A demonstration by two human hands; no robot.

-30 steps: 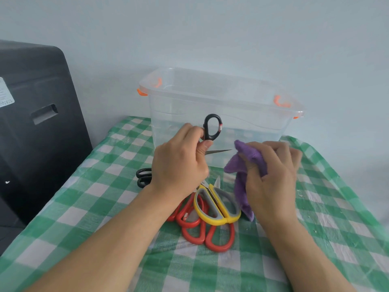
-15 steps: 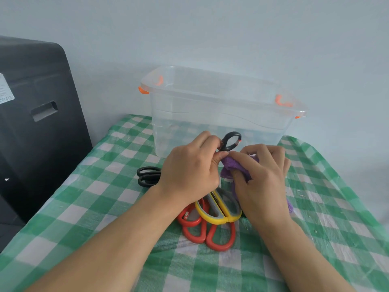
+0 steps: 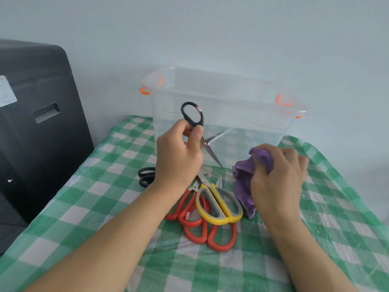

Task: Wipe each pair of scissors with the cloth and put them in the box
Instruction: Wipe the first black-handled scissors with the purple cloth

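My left hand [image 3: 179, 157] grips black-handled scissors [image 3: 194, 116] in front of the clear plastic box [image 3: 223, 98]; their blades are spread apart and point right and down. My right hand [image 3: 277, 175] holds the purple cloth [image 3: 243, 182] bunched on the table, apart from the blades. Below the hands lie yellow-handled scissors [image 3: 219, 205] on top of red-handled scissors [image 3: 210, 234]. Another black pair [image 3: 146, 175] lies partly hidden behind my left wrist.
A green and white checked tablecloth [image 3: 88, 207] covers the table. The box has orange clips and stands at the back, against a pale wall. A large black machine [image 3: 35, 123] stands at the left, beside the table's edge.
The hands have come apart: my left hand lifted the black scissors up and left with blades now spread, and my right hand drew the cloth off them to the right and down.
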